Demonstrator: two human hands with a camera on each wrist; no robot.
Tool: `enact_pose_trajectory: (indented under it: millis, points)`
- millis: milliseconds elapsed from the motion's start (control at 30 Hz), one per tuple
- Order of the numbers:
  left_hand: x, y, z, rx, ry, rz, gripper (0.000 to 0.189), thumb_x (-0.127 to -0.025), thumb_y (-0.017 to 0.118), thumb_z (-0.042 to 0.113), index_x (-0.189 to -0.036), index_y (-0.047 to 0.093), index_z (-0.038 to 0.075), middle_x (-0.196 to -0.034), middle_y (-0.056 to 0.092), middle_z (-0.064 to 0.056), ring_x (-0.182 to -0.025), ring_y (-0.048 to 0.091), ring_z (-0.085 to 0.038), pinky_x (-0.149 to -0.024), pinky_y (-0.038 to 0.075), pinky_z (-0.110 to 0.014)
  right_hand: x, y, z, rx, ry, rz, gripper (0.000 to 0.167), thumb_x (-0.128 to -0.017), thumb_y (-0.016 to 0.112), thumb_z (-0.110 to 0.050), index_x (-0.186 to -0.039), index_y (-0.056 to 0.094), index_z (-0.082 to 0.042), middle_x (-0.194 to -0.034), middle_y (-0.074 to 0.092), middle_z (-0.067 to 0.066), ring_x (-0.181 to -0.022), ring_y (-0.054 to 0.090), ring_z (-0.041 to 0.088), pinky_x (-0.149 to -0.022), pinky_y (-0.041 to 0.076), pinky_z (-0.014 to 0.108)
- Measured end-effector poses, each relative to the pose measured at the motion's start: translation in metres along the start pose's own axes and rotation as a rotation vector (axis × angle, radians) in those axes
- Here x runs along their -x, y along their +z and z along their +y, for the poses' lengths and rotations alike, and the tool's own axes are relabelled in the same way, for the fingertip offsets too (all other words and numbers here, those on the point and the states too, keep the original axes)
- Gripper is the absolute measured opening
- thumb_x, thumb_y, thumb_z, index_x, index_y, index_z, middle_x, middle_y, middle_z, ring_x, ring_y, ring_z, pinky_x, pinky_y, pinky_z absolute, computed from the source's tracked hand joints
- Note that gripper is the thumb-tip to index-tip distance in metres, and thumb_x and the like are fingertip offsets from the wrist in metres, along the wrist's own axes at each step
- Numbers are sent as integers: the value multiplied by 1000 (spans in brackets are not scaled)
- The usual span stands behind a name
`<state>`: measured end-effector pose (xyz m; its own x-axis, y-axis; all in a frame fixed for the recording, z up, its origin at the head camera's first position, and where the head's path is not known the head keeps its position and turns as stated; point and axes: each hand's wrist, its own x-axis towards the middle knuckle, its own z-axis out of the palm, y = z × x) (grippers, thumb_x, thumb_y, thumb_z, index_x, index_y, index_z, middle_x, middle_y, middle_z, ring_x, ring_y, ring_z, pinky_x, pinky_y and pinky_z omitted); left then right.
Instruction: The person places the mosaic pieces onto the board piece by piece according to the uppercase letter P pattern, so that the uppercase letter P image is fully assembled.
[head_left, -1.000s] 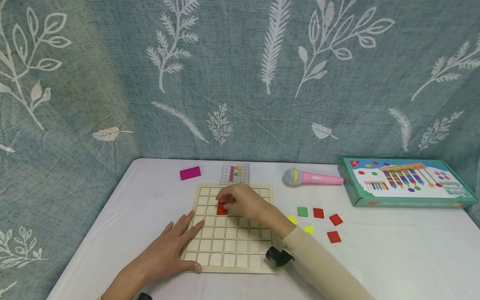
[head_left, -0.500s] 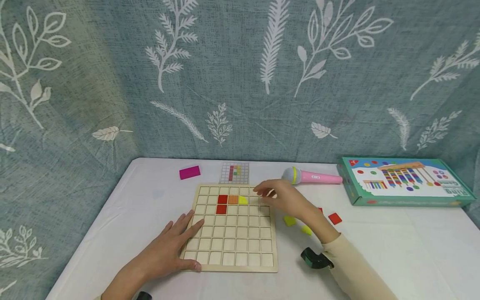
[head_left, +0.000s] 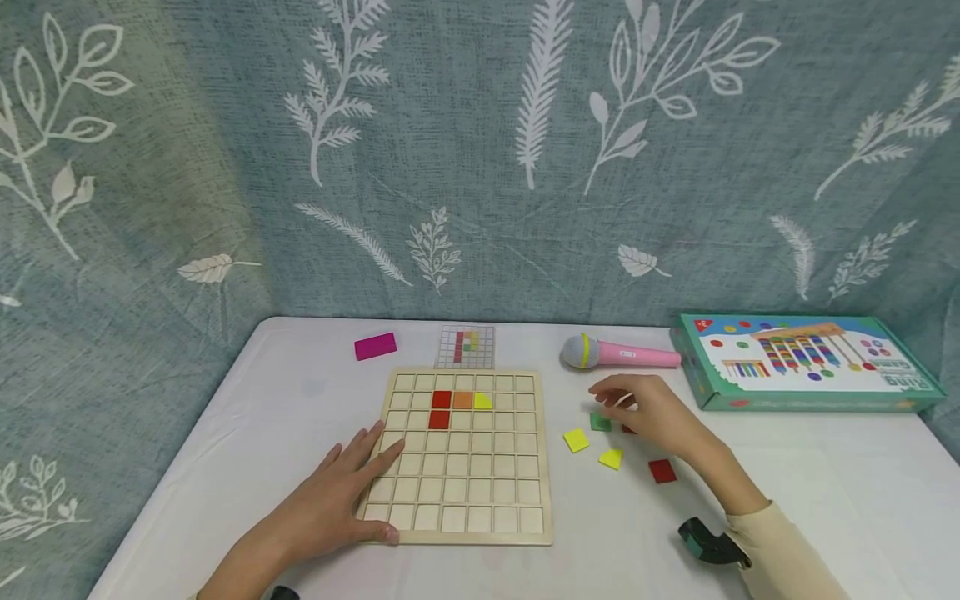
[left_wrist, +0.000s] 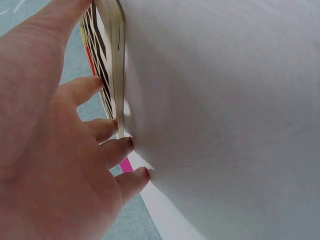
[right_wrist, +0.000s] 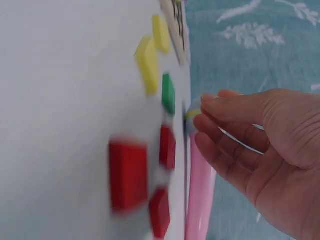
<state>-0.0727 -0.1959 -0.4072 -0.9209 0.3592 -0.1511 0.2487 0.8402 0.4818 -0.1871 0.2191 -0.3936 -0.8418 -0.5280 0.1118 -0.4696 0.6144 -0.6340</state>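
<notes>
My left hand (head_left: 330, 496) rests, fingers spread, on the left edge of a wooden grid board (head_left: 545, 500); its fingertips show along the board's side in the left wrist view. In the grid lie two red tiles, the upper red tile (head_left: 442, 400) beside an orange tile (head_left: 462, 401) and a yellow tile (head_left: 482, 402) with a cut corner. My right hand (head_left: 651, 417) hovers over the loose tiles, fingers bent, nothing between them. Beneath it are a green tile (head_left: 600, 422) and red tiles, one red tile (right_wrist: 129, 175) nearest the wrist camera. Two yellow tiles (head_left: 576, 440) lie closer to the board.
A printed pattern card (head_left: 465, 347) lies behind the board, with a magenta block (head_left: 376, 346) to its left. At the back right are a pink toy microphone (head_left: 637, 355) and a green toy box (head_left: 810, 362). A leaf-patterned cloth (head_left: 480, 167) hangs behind the table.
My right hand has left the red tiles in the grid and moved right, off the board, to above the loose tiles. The left hand stays in place on the board.
</notes>
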Motion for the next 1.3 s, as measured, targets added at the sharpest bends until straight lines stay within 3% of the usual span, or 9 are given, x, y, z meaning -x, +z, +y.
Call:
enact_pose_trajectory:
  millis: [300, 500, 633, 867, 1133, 1300]
  points:
    - [1, 1, -1, -9, 13, 19, 111, -61, 73, 71, -151, 40, 14, -160, 20, -19, -145, 19, -45, -113, 18, -64, 34, -21, 27, 33, 56, -8, 27, -86, 70, 2, -114, 69, -2, -99, 71, 3, -88, 66, 17, -77, 58, 30]
    - [1, 1, -1, -8, 4, 19, 111, -61, 74, 70, -151, 40, 14, -160, 20, -19, -145, 19, -44, -114, 17, -64, 50, -30, 37, 38, 75, -56, 32, -83, 73, -1, -116, 70, -3, -105, 72, 3, -96, 66, 24, -82, 57, 33]
    - [1, 1, -2, -11, 2, 18, 111, -61, 73, 71, -151, 40, 14, -160, 20, -20, -145, 19, -45, -113, 18, -64, 54, -32, 42, 60, 42, -88, 31, -83, 75, -3, -114, 71, -4, -109, 72, 5, -101, 66, 27, -85, 56, 37]
    - [1, 3, -3, -7, 6, 18, 110, -62, 73, 71, -151, 39, 15, -161, 19, -19, -145, 19, -44, -113, 18, -64, 58, -33, 44, 57, 85, -84, 35, -82, 77, -4, -116, 70, -2, -108, 72, 6, -95, 66, 23, -82, 57, 34]
    - [1, 5, -4, -12, 13, 22, 111, -62, 72, 72, -152, 38, 16, -161, 19, -18, -145, 18, -44, -114, 17, -63, 61, -37, 42, 86, 55, -40, 33, -80, 76, 1, -113, 69, 2, -82, 64, -8, -77, 58, 4, -72, 56, 26]
    - [1, 5, -4, -11, 10, 18, 111, -62, 72, 72, -152, 38, 16, -161, 19, -18, -146, 18, -43, -114, 17, -63, 58, -40, 39, 82, 72, -45, 34, -80, 75, 3, -114, 68, 3, -80, 61, -9, -74, 59, 2, -71, 57, 25]
